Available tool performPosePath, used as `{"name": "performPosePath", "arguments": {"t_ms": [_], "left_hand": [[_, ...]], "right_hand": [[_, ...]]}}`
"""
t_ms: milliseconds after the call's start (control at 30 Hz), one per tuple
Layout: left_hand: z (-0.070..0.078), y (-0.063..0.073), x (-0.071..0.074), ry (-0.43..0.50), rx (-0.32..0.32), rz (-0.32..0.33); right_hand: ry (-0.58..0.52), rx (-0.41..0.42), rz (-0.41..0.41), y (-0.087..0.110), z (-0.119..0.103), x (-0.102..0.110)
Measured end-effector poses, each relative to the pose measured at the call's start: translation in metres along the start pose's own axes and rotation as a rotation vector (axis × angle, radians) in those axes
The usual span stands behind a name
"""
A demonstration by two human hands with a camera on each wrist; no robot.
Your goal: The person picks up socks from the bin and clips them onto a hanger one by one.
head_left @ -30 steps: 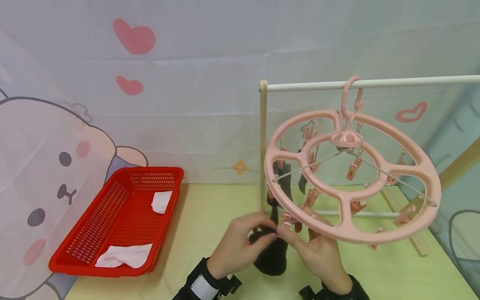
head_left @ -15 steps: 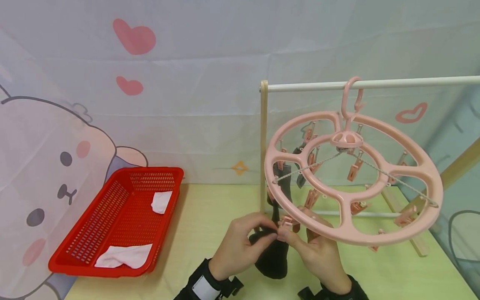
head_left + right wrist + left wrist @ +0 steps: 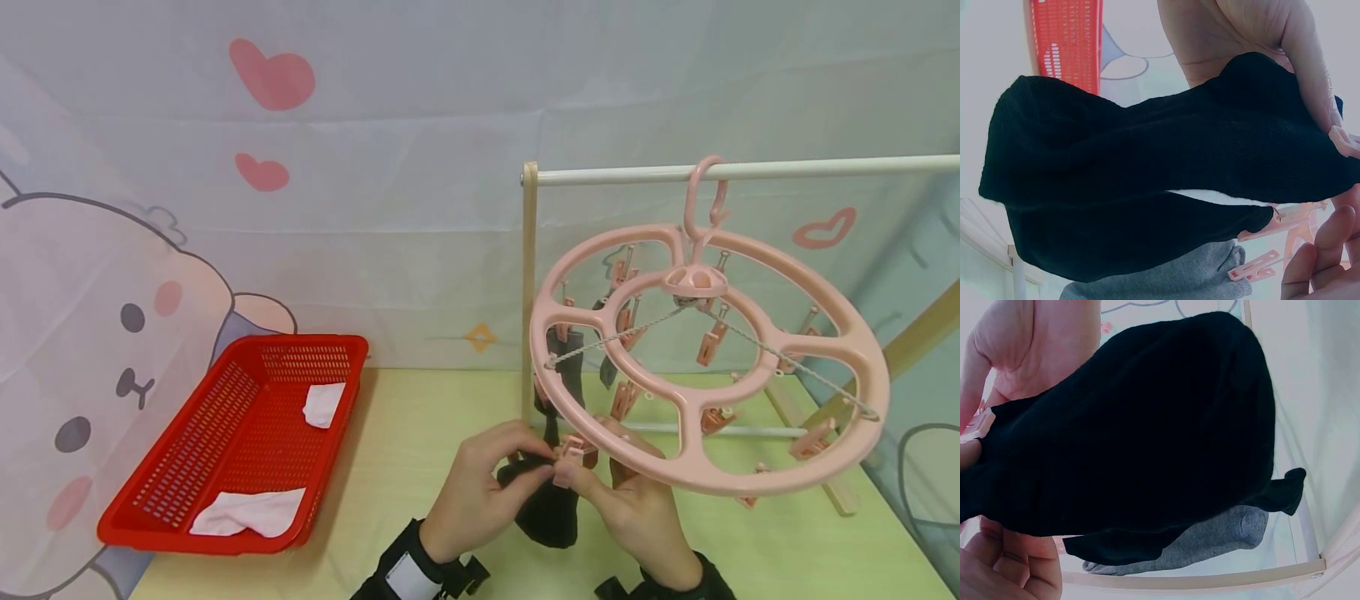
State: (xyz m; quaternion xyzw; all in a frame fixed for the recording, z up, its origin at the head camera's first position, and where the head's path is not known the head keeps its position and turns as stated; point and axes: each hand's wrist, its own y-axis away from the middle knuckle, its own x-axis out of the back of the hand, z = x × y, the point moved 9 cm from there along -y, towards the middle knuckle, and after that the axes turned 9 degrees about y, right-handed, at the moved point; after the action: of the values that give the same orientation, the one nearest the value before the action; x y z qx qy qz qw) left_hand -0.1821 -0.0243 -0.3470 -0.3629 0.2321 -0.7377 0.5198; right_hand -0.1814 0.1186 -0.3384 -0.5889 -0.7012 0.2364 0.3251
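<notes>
A black sock hangs below the near left rim of a pink round clip hanger. My left hand pinches the sock's upper edge between thumb and fingers. At that edge, my right hand holds a pink clothespin, thumb in front, other fingers partly behind the rim. In the left wrist view the clothespin's tip sits at the sock's edge; whether it grips the cloth I cannot tell. Behind hang a grey sock and another dark piece.
The hanger hooks over a white rail on a wooden stand. Several other pink clothespins dangle from its rings. At the left a red basket contains two white cloth pieces. A printed curtain backs the table.
Both hands stay at the same sock edge and clothespin. The right thumb has shifted slightly on the clothespin; the hanger has tilted a little, its right side lower, and the sock sways slightly.
</notes>
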Motion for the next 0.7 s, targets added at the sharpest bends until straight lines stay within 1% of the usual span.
{"name": "performPosePath", "arguments": {"t_ms": [33,233,467,700], "left_hand": [[-0.0001,0.0,0.0,0.002,0.001,0.001],[-0.0005,0.0008,-0.0008,0.002,-0.003,0.001],[-0.0009,0.0016,-0.001,0.008,0.011,0.005],[-0.0001,0.001,-0.0009,0.004,0.004,0.01]], "right_hand": [[-0.009,0.012,-0.002,-0.0001,-0.0008,-0.0002],[-0.02,0.02,0.002,0.0,-0.0019,0.0002],[-0.037,0.001,0.003,0.0007,-0.0007,-0.0001],[-0.048,-0.003,0.002,0.0002,-0.0001,-0.0005]]}}
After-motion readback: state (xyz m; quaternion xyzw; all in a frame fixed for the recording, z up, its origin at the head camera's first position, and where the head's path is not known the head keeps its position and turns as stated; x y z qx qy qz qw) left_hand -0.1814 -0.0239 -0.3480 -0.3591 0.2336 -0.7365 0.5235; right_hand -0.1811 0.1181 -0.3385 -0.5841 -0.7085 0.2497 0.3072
